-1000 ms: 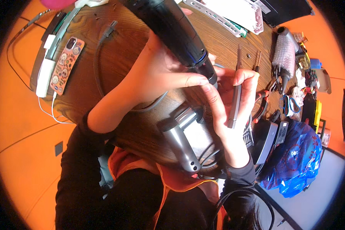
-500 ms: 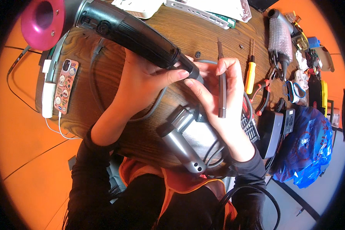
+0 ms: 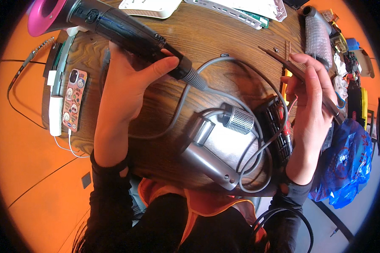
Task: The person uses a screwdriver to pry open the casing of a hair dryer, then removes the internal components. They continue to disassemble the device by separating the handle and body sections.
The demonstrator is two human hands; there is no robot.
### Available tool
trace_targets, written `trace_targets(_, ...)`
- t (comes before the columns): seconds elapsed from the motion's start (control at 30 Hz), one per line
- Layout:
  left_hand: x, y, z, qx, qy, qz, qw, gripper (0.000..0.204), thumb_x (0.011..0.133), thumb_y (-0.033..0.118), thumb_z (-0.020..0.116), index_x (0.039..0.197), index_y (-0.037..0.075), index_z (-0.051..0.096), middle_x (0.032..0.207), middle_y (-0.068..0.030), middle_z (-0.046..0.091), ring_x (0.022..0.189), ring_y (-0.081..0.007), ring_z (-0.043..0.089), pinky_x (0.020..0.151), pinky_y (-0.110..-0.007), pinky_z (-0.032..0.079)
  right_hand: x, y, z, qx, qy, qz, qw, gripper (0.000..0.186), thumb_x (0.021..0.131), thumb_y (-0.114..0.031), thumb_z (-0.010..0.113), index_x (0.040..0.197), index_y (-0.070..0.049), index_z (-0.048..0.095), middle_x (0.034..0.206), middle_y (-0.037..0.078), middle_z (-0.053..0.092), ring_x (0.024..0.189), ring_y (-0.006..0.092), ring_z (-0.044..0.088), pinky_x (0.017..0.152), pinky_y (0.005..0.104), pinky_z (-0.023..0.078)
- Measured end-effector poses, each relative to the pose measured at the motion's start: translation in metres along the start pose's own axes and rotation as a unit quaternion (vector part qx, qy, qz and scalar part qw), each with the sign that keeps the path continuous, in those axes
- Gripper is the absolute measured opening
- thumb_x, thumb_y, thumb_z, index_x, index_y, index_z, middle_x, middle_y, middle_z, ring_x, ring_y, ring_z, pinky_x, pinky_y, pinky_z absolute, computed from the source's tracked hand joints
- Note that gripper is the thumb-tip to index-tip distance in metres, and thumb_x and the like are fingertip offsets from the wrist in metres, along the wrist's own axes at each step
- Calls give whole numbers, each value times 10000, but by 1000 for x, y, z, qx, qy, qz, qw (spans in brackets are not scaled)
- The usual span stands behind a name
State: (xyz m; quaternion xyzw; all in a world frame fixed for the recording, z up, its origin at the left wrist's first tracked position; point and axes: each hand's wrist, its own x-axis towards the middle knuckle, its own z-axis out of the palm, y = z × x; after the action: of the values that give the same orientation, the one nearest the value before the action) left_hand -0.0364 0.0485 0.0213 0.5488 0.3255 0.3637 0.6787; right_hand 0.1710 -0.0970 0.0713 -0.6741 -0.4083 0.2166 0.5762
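Observation:
My left hand [image 3: 128,84] is closed round the stripped black handle of a hair dryer [image 3: 126,31], whose pink ring points to the upper left. A ribbed sleeve and grey cord [image 3: 230,95] run out of the handle's lower end. Over the right side of the table, my right hand [image 3: 312,97] holds a slim dark screwdriver [image 3: 297,71], its tip toward the upper left. Between the hands lie a grey tubular handle shell [image 3: 209,164] and a perforated grey filter cage [image 3: 239,120], with the cord looped beside them.
A phone in a patterned case [image 3: 74,101] lies at the left beside a white block with cables [image 3: 55,114]. White housings [image 3: 240,12] stand along the back. Another dryer in bubble wrap [image 3: 317,40], a yellow-handled screwdriver [image 3: 287,80] and a blue plastic bag [image 3: 344,162] are on the right.
My right hand has left the handle's cord end and moved right with the dark screwdriver. My left hand still grips the dryer, which now hangs slightly farther left at its cord end.

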Motion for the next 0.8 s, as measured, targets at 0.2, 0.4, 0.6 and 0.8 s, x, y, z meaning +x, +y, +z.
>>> trace_targets(0.2, -7, 12, -8, -22, -6, 0, 1000, 442, 737, -11, 639, 1079, 8, 360, 930, -189, 600, 898, -305, 607, 825, -399, 486, 3, -14, -2, 43, 37, -9, 998, 94, 876, -94, 496, 925, -13, 499, 682, 21, 540, 524, 62, 493, 474, 169, 358)
trace_targets(0.4, -14, 21, -16, -82, 16, -70, 994, 558, 710, -67, 661, 1119, 51, 301, 940, -136, 577, 909, -274, 608, 790, -361, 519, 2, -6, 16, 47, -18, 52, 997, 61, 869, -62, 515, 916, -27, 500, 656, 27, 558, 578, 69, 522, 533, 171, 393)
trace_targets(0.6, -11, 9, -14, -70, -8, -60, 996, 499, 721, -76, 646, 1096, 55, 343, 919, -109, 575, 897, -226, 605, 731, -322, 530, 25, 13, 53, -169, -200, -186, 947, 130, 817, -5, 548, 944, -13, 576, 761, 78, 603, 698, 140, 604, 614, 242, 456)
trace_targets(0.8, -7, 5, -14, -78, -1, -72, 994, 495, 718, -88, 641, 1086, 49, 338, 898, -90, 565, 831, -185, 599, 695, -295, 534, 50, 31, 89, -187, -326, -170, 911, 105, 722, 46, 544, 740, -8, 455, 635, 144, 556, 639, 291, 596, 572, 326, 464)
